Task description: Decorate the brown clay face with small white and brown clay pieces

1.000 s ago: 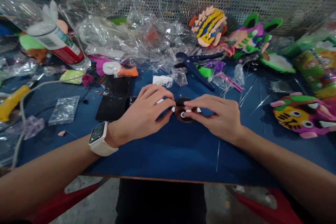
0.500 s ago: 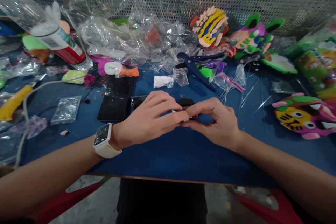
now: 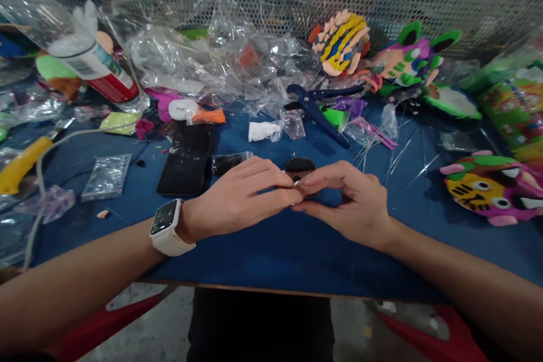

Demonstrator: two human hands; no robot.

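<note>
Both hands meet over the middle of the blue worktop [image 3: 271,254]. Left hand [image 3: 241,198] and right hand [image 3: 352,203] bring fingertips together on a small dark foam piece [image 3: 299,167], lifted just off the surface. Both sets of fingers are pinched closed on it; a speck of white shows at the pinch, too small to identify. Holding it between both hands near the body likely steadies fine work. White smartwatch [image 3: 166,227] on left wrist.

Around: black phone [image 3: 186,159] lying flat left of the hands; blue cutters [image 3: 316,107] behind; crumpled clear plastic bags [image 3: 220,62] heaped at the back; a finished foam tiger mask [image 3: 492,188] well to the right; yellow-handled tool [image 3: 19,165] at far left.
</note>
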